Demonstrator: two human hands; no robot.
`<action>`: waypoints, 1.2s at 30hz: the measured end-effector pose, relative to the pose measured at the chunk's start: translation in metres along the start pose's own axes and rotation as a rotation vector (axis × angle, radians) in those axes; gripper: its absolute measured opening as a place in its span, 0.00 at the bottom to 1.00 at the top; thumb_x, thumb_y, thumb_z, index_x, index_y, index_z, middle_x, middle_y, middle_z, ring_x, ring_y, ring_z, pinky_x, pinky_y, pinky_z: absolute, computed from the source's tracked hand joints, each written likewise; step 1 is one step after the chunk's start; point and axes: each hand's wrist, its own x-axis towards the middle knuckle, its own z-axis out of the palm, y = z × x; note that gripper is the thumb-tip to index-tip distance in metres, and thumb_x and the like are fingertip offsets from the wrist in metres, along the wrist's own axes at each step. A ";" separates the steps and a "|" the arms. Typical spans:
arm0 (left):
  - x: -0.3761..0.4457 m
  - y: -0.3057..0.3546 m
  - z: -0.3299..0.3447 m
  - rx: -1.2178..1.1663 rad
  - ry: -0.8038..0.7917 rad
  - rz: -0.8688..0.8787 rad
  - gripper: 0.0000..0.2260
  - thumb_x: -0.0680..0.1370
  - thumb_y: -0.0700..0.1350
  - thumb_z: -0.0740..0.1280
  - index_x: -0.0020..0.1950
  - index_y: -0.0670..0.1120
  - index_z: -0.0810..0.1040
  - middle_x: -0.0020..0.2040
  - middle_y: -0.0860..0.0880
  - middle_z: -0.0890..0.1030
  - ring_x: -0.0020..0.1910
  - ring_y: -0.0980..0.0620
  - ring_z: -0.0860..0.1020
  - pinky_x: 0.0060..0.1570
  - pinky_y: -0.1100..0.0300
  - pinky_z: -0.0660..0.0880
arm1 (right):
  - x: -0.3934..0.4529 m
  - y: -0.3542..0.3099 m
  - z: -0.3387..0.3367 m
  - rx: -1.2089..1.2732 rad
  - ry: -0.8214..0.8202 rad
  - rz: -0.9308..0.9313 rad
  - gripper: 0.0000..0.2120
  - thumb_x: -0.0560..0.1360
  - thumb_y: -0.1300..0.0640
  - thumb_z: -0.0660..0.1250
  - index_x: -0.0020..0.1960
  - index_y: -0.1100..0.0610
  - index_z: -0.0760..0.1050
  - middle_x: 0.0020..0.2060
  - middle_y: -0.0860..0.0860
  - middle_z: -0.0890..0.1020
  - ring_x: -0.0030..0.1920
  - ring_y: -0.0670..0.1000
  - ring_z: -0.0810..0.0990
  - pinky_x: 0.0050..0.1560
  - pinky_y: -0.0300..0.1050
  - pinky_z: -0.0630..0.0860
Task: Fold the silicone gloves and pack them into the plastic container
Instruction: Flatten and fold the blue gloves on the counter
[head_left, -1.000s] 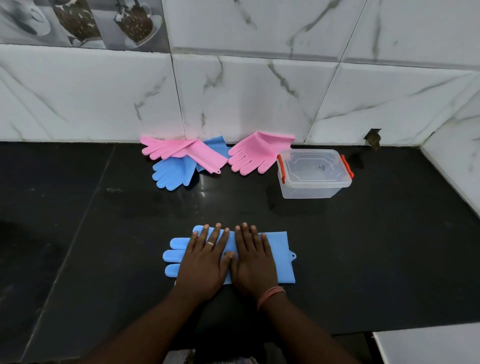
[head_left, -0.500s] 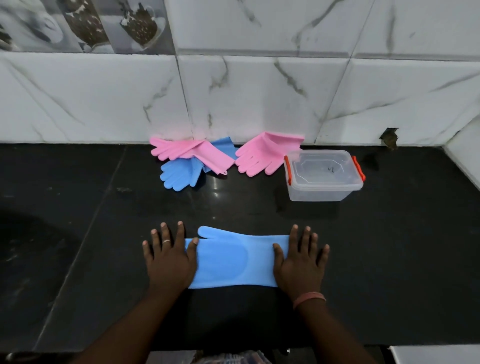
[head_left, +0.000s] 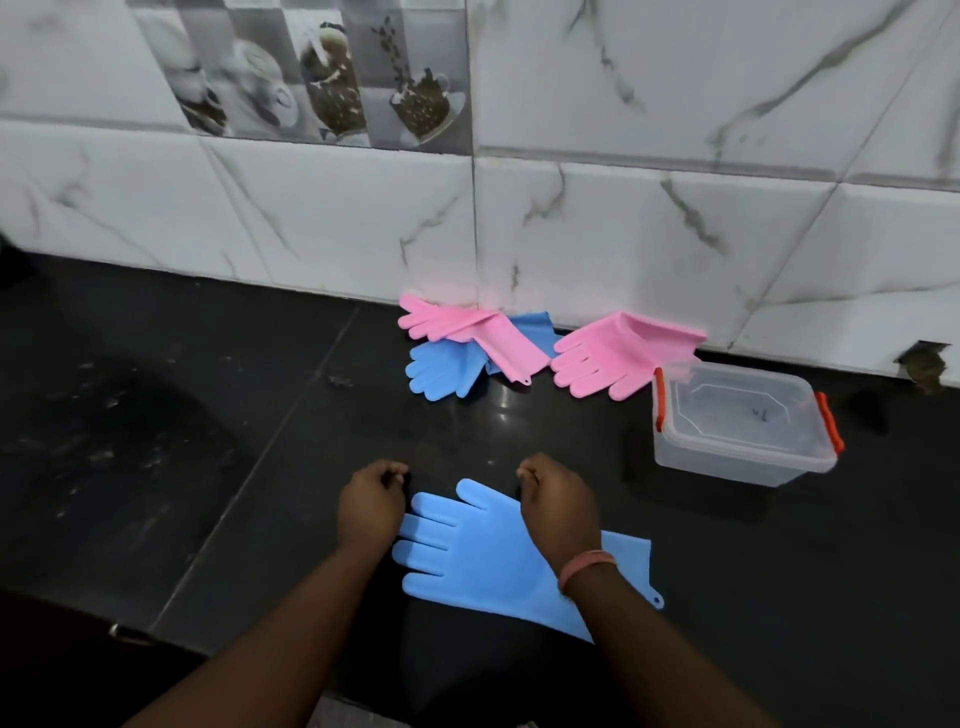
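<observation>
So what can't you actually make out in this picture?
Head view only:
- Fingertips of the left hand and right hand: curled under, so any grip on the flat blue silicone glove is hidden.
- Second blue glove by the wall: partly covered by a pink silicone glove.
- Clear plastic container with orange clasps: the mark inside is too small to read.

Container (head_left: 744, 434) right of gloves (head_left: 524, 353)

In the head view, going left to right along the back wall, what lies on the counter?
Pink glove lying across a blue glove → second pink glove → clear plastic container with orange latches.
</observation>
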 end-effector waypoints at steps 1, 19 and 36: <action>0.004 -0.001 -0.002 -0.068 -0.014 -0.082 0.10 0.81 0.39 0.66 0.53 0.48 0.86 0.54 0.50 0.86 0.55 0.48 0.83 0.55 0.57 0.75 | 0.007 -0.003 0.004 0.047 -0.015 -0.001 0.07 0.79 0.58 0.63 0.44 0.52 0.77 0.39 0.49 0.81 0.40 0.49 0.79 0.41 0.45 0.77; 0.022 0.017 0.002 -0.376 -0.207 -0.371 0.07 0.80 0.46 0.69 0.52 0.49 0.87 0.55 0.44 0.87 0.60 0.42 0.83 0.69 0.45 0.75 | 0.139 -0.100 0.051 0.731 -0.429 0.462 0.26 0.77 0.57 0.70 0.73 0.58 0.69 0.69 0.58 0.74 0.62 0.58 0.78 0.63 0.50 0.75; 0.111 0.082 -0.033 -1.326 -0.758 -0.631 0.32 0.73 0.69 0.71 0.65 0.46 0.81 0.64 0.36 0.81 0.65 0.37 0.79 0.73 0.38 0.70 | 0.126 -0.126 0.033 1.399 -0.491 0.542 0.11 0.66 0.61 0.67 0.44 0.59 0.85 0.34 0.58 0.82 0.31 0.53 0.81 0.34 0.45 0.78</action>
